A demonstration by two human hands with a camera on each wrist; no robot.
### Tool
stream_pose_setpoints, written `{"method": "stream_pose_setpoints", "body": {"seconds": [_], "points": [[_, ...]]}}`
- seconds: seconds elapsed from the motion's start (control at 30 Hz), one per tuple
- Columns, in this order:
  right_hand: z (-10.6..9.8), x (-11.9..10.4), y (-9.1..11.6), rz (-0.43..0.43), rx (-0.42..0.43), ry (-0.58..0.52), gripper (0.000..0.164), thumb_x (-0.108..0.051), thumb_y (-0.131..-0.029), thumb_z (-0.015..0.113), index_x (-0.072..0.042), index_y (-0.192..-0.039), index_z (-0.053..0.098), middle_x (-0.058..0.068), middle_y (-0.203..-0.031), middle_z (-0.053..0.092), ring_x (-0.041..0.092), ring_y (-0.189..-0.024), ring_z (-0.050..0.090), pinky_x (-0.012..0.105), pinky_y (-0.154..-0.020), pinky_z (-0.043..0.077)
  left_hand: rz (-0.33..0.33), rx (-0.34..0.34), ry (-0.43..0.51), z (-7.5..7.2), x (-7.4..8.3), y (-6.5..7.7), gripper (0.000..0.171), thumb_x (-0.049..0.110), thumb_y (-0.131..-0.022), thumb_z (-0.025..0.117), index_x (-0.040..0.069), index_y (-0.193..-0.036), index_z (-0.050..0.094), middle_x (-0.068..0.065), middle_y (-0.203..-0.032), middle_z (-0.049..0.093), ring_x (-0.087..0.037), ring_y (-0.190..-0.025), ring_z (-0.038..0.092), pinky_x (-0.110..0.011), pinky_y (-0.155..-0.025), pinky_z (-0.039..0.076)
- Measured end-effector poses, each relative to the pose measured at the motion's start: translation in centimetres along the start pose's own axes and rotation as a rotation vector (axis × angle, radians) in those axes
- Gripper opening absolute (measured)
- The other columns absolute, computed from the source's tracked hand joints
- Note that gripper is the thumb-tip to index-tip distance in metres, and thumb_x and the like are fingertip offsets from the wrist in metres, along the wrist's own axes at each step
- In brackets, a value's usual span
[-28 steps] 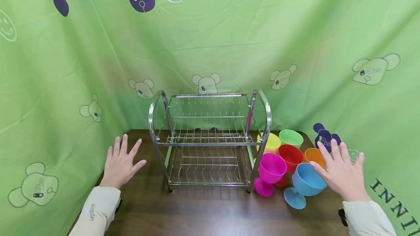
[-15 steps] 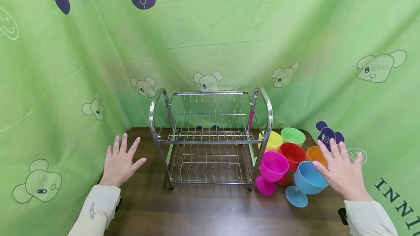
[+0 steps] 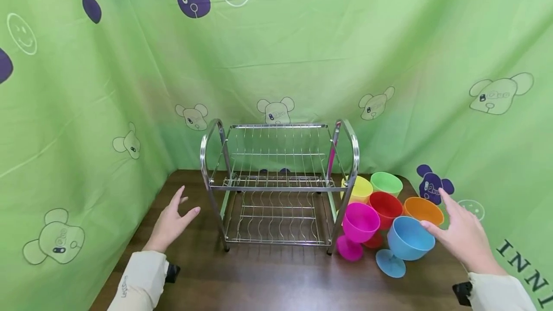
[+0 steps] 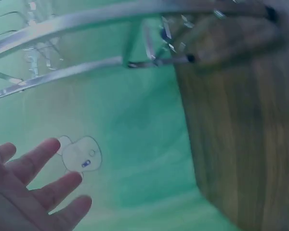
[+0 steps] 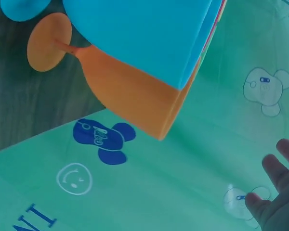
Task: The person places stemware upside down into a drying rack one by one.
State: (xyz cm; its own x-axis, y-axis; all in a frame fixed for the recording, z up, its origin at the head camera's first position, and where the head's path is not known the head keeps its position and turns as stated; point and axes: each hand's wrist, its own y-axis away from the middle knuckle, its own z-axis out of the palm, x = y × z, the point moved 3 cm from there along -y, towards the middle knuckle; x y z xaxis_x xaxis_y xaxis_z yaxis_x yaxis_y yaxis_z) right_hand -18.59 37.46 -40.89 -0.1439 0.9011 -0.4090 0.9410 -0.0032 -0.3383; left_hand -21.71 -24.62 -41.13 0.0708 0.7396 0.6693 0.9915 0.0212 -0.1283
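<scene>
My left hand (image 3: 170,223) is held over the left part of the table, fingers extended and thumb apart, holding nothing. To its right stands a two-tier chrome dish rack (image 3: 276,189). On the right, my right hand (image 3: 464,234) hovers beside a group of plastic goblets, its fingers extended and thumb spread. Nearest to it are a blue goblet (image 3: 410,239) and an orange goblet (image 5: 130,89). A magenta goblet (image 3: 360,223), a red goblet (image 3: 386,209), a yellow goblet (image 3: 358,190) and a light green goblet (image 3: 386,184) stand close together, next to the rack.
A brown wooden table (image 3: 259,282) carries the rack and goblets. Green printed cloth (image 3: 302,37) hangs around the back and both sides, close to the table's edges. The rack's right legs stand close by the magenta and yellow goblets.
Both hands have turned from palm-down with spread fingers to more side-on, thumbs toward the middle. The rack and goblets stay in place; the head view has shifted slightly.
</scene>
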Motion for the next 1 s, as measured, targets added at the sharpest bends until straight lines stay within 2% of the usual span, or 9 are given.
{"method": "stream_pose_setpoints", "body": {"seconds": [0.17,0.27,0.33,0.4,0.47,0.57,0.67,0.8,1.0], "points": [[0.2,1.1,1.4,0.111,-0.001,-0.144,0.09,-0.033,-0.092,0.062,-0.002,-0.155,0.006,0.042,-0.145,0.025,0.063,-0.121,0.031,0.08,-0.084,0.024,-0.038,0.109,0.262,1.4,0.6,-0.3,0.063,0.016,-0.095,0.059,-0.003,-0.148,0.03,-0.03,-0.135,0.051,-0.047,-0.119,0.052,-0.057,-0.101,0.039],[0.9,1.8,2.5,0.138,0.037,-0.27,0.087,-0.026,-0.093,0.061,-0.003,-0.155,0.005,0.034,-0.152,0.024,0.018,-0.139,0.034,0.08,-0.086,0.023,-0.045,0.189,0.385,2.8,0.9,-0.1,0.057,0.008,-0.094,0.059,-0.007,-0.144,0.036,-0.031,-0.13,0.054,-0.045,-0.123,0.051,-0.053,-0.104,0.039],[1.5,2.2,3.2,0.143,0.071,-0.331,0.085,-0.023,-0.093,0.061,-0.005,-0.155,0.006,0.007,-0.159,0.024,-0.015,-0.124,0.031,0.081,-0.089,0.021,-0.033,0.234,0.421,3.6,1.1,0.0,0.053,0.004,-0.093,0.059,-0.01,-0.14,0.04,-0.032,-0.127,0.057,-0.045,-0.12,0.054,-0.052,-0.102,0.041],[2.2,2.5,3.7,0.151,0.095,-0.366,0.083,-0.021,-0.094,0.061,-0.007,-0.156,0.007,-0.017,-0.152,0.024,-0.029,-0.1,0.022,0.079,-0.093,0.02,-0.015,0.268,0.42,4.2,1.3,-0.1,0.05,0.004,-0.093,0.06,-0.01,-0.138,0.044,-0.03,-0.124,0.059,-0.044,-0.117,0.056,-0.051,-0.1,0.044],[2.8,2.7,4.2,0.168,0.103,-0.395,0.083,-0.02,-0.095,0.061,-0.01,-0.156,0.007,-0.032,-0.138,0.024,-0.03,-0.098,0.022,0.075,-0.1,0.018,0.001,0.287,0.41,4.7,1.6,0.0,0.048,0.004,-0.091,0.061,-0.01,-0.136,0.046,-0.029,-0.122,0.061,-0.044,-0.116,0.057,-0.05,-0.096,0.046],[3.5,3.0,4.9,0.186,0.116,-0.429,0.081,-0.017,-0.095,0.06,-0.01,-0.157,0.006,-0.037,-0.129,0.027,-0.03,-0.099,0.026,0.036,-0.116,0.023,0.001,0.284,0.405,5.2,1.8,0.2,0.048,0.004,-0.091,0.062,-0.009,-0.135,0.049,-0.028,-0.121,0.062,-0.043,-0.116,0.057,-0.045,-0.091,0.047],[4.1,3.0,5.5,0.191,0.129,-0.455,0.08,-0.012,-0.094,0.06,-0.005,-0.155,0.008,-0.04,-0.119,0.029,-0.029,-0.098,0.031,0.001,-0.093,0.027,-0.021,0.28,0.41,5.6,1.7,0.7,0.049,0.004,-0.09,0.063,-0.008,-0.135,0.049,-0.027,-0.121,0.062,-0.042,-0.116,0.057,-0.045,-0.09,0.047],[5.0,2.9,5.7,0.216,0.127,-0.475,0.081,-0.009,-0.093,0.062,0.003,-0.153,0.008,-0.041,-0.111,0.029,-0.028,-0.093,0.034,-0.002,-0.074,0.03,-0.026,0.259,0.431,6.1,1.2,0.9,0.051,0.005,-0.092,0.061,-0.009,-0.138,0.044,-0.029,-0.123,0.06,-0.045,-0.118,0.056,-0.054,-0.094,0.045],[6.8,3.0,6.9,0.296,0.116,-0.522,0.08,-0.009,-0.093,0.063,0.012,-0.148,0.009,-0.045,-0.103,0.031,-0.028,-0.087,0.037,-0.001,-0.072,0.03,-0.066,0.121,0.395,7.9,-0.9,1.7,0.056,0.009,-0.094,0.059,-0.013,-0.14,0.036,-0.034,-0.12,0.059,-0.047,-0.112,0.058,-0.056,-0.096,0.045]]}}
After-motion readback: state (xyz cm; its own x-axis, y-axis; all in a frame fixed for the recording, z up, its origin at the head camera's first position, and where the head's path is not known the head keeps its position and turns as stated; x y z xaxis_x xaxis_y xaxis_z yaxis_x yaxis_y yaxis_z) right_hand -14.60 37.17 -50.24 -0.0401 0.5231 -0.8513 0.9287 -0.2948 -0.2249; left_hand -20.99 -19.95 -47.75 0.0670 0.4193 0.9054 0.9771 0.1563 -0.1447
